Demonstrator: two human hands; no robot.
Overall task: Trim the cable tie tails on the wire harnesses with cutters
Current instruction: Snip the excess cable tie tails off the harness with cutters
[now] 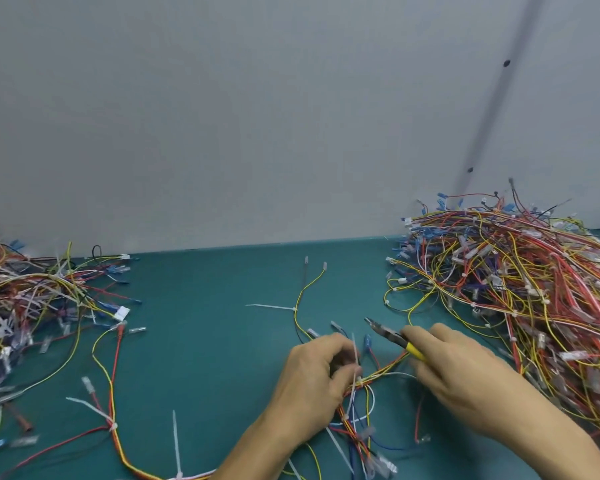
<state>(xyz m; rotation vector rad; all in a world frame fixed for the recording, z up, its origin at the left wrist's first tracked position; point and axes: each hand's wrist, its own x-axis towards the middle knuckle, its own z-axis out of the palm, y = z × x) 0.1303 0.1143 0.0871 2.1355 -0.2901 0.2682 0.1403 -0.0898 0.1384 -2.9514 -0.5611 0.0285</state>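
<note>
Lower centre of frame: left hand (317, 375) pinches a wire harness (386, 370); right hand (465, 379) grips yellow-handled cutters (390, 335).

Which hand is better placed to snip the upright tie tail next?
Right hand: it grips the cutters, tips near the tail. The left hand holds the harness.

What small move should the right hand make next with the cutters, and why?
Probably bring the cutters down to the base of the white tie tail, which stands uncut on the harness that the left hand grips; the right hand holds the cutters beside it, tips off the tail.
</note>
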